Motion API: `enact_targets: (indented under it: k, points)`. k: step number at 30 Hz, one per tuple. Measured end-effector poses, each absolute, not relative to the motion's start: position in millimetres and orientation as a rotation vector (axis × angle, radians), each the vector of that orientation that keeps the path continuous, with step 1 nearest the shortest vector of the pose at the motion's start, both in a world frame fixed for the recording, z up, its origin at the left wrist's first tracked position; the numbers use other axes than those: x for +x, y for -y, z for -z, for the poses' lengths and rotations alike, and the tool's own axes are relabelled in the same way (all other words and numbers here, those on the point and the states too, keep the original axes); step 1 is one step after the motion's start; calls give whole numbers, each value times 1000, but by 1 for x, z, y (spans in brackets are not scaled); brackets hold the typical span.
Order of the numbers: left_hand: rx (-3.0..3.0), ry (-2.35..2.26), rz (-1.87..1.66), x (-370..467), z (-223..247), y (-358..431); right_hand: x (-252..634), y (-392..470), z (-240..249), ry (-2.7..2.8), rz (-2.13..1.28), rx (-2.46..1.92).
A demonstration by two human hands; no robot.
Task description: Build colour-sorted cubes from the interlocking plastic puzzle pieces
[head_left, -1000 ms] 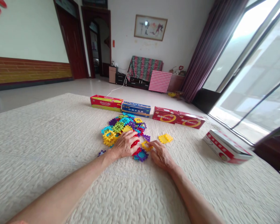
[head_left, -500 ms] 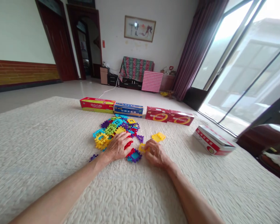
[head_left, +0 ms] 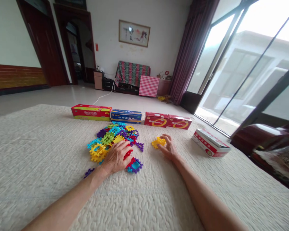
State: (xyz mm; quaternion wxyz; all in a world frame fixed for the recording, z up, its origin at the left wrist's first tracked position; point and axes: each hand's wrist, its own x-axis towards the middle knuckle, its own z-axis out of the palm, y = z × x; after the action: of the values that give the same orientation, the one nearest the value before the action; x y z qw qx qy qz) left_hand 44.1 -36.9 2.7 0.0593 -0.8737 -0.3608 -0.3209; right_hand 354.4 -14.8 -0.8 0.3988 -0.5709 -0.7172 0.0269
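Yellow toothed pieces (head_left: 156,142) lie on the quilted cover (head_left: 144,208) at the fingertips of our right hand (head_left: 164,141), whose thumb and fingers stand apart at their edge; whether they grip, we cannot tell. Our left hand (head_left: 118,157) bends its fingers over red pieces (head_left: 128,155) in the mixed pile (head_left: 107,138), its hold unclear. Snagging teeth could twist the yellow pieces askew if our right fingers pull unevenly; heavy left-hand pressure could send the purple-and-blue piece (head_left: 136,165), just beside that thumb, sliding.
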Motion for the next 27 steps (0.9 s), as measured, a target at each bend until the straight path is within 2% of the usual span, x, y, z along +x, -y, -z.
enact_targets:
  k: [6, 15, 21, 24, 27]
  points:
    - [-2656, 1131, 940, 45, -7, 40, 337, 14, 0, 1996, -10, -1768]
    - [-2698, 1084, 968, 44, -7, 40, 349, -1, 19, 1777, 232, -1711]
    - [-2765, 1138, 1182, 39, -17, 37, 343, 1, 13, 1767, 363, -1367]
    - [-2657, 1280, 1367, 26, -24, 27, 324, 11, 7, 1889, 284, -1162]
    - [-2540, 1407, 1404, 7, -26, 17, 297, 26, -1, 2015, 118, -1022]
